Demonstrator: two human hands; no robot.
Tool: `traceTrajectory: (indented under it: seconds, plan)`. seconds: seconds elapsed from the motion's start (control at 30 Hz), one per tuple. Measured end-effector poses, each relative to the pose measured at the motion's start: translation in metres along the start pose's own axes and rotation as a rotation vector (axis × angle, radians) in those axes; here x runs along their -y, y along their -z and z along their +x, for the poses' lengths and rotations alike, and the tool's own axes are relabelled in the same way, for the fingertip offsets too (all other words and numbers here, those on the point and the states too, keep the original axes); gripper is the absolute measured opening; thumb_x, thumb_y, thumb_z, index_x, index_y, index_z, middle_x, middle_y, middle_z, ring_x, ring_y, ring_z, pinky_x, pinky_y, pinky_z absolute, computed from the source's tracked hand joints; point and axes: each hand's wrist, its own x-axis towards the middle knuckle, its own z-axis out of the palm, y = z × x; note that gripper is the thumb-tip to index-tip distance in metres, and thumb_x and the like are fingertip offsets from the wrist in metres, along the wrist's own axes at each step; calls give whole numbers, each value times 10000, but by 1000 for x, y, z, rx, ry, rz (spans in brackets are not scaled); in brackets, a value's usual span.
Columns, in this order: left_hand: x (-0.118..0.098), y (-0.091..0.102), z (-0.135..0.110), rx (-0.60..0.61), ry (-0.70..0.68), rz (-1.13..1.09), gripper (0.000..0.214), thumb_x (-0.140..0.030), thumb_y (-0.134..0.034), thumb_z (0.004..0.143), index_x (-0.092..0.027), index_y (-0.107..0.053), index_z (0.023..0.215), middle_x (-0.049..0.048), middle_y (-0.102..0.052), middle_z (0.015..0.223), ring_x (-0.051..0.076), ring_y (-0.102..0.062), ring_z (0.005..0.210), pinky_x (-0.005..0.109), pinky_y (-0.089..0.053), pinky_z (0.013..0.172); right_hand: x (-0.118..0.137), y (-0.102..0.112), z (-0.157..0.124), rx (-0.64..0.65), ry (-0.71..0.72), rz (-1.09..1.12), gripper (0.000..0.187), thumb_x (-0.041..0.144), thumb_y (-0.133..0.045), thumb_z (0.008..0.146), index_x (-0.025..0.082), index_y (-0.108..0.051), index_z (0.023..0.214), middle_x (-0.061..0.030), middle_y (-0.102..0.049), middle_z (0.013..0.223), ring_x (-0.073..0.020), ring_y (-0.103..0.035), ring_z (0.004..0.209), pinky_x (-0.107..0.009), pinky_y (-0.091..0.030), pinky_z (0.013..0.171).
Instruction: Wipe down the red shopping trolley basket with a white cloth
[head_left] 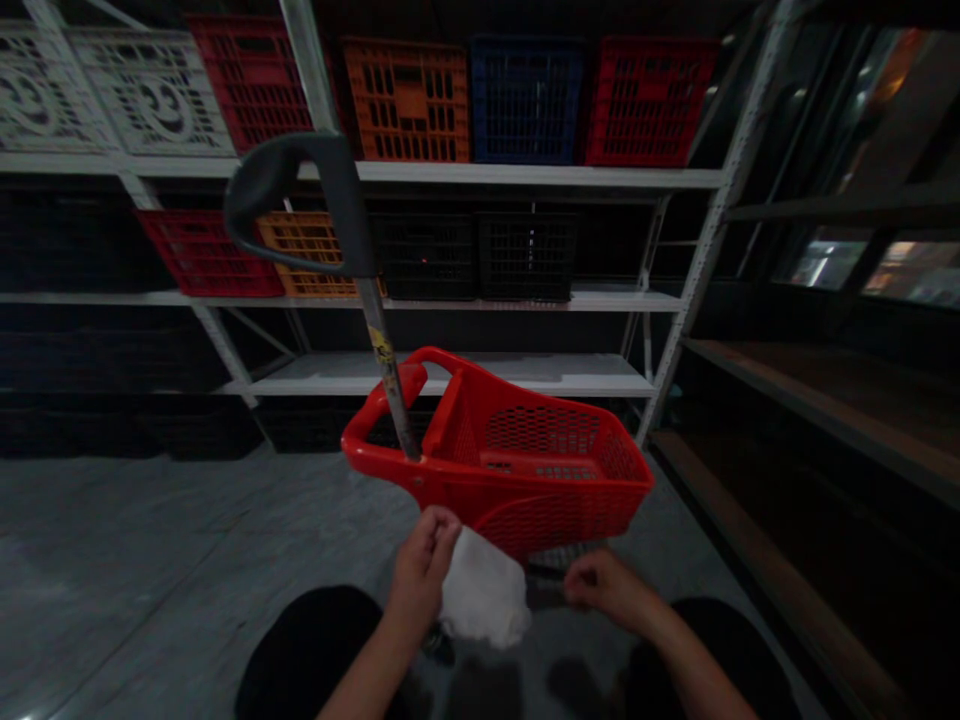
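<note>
A red plastic shopping basket (525,460) on wheels stands on the floor just in front of me, its metal pull rod ending in a black handle (300,190) that rises toward the camera. My left hand (424,570) is closed on a white cloth (484,595), held against the basket's lower near side. My right hand (607,590) is curled closed just below the basket's underside, near its dark base; what its fingers hold is hidden.
White metal shelving (525,177) stands behind the basket, loaded with red, orange, blue, black and white crates (409,100). Dark wooden shelves (810,400) run along the right. Grey concrete floor (150,560) spreads to the left. My dark-clothed knees show at the bottom.
</note>
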Motion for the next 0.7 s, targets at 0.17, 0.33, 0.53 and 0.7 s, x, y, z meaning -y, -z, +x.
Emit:
traceTrajectory:
  seconds: [0.17,0.33,0.53,0.7]
  plan:
    - [-14,-8,3,360,13,-98,212,-371,-597,695,-167,-556,652,-37,-475,554,81,-413,533,192,-306,518,60,-12,1,-23,263,-4,712,289,-765,537,249,-504,1199,-59,-527,1213,-230,-474,1104,-360,-357,924]
    - [-9,-14,5,272,326,-648,363,-503,-637,618,-183,-578,776,-39,-535,554,89,-458,482,216,-358,512,62,-54,23,157,115,235,320,401,-692,619,145,-654,807,-18,-659,739,-169,-606,666,-280,-456,620]
    - [18,-33,-27,273,568,-842,516,-541,-613,626,-132,-603,940,85,-661,759,195,-598,675,318,-433,674,37,-63,39,-130,70,477,352,408,-705,606,133,-608,804,-35,-660,716,-157,-592,606,-265,-438,570]
    - [24,-33,-26,187,421,-581,343,-290,-710,554,-164,-632,863,27,-660,719,163,-577,655,297,-428,673,38,-51,31,-40,122,516,281,340,-683,625,169,-637,844,-12,-645,717,-159,-578,645,-288,-436,636]
